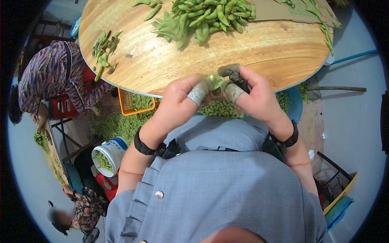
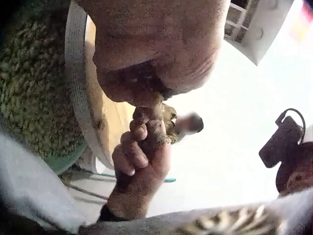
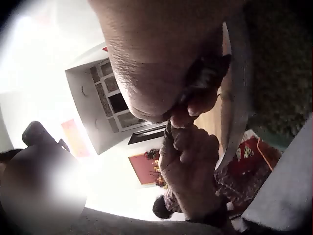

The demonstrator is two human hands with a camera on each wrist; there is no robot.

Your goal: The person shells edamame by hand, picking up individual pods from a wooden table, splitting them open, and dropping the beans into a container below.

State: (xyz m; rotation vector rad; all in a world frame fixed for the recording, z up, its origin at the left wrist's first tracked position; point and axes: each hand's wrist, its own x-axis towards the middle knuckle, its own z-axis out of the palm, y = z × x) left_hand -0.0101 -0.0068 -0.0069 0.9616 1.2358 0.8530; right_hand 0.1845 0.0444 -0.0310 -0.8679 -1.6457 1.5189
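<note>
Over the table's near edge, my left hand point(image 1: 178, 99) and right hand point(image 1: 262, 99) meet at a split green soybean pod point(image 1: 217, 82). The left fingers pinch it from one side, with a pale bean showing in the husk. On its other side the right thumb and fingertips grip the pod. Grey wrapping covers both thumbs, and dark wrapping covers right-hand fingers. Below the hands are shelled green beans point(image 1: 223, 110) in a blue basin point(image 1: 296, 106). In the left wrist view the fingertips of both hands come together, with the pod hidden.
The round wooden table point(image 1: 259, 52) holds a heap of pods point(image 1: 210, 18), a piece of cardboard point(image 1: 289, 12) and discarded husks point(image 1: 106, 48). At left are an orange crate point(image 1: 126, 103), a white bucket point(image 1: 111, 156) and a person in a patterned top point(image 1: 52, 73). Another person point(image 1: 87, 210) sits lower left.
</note>
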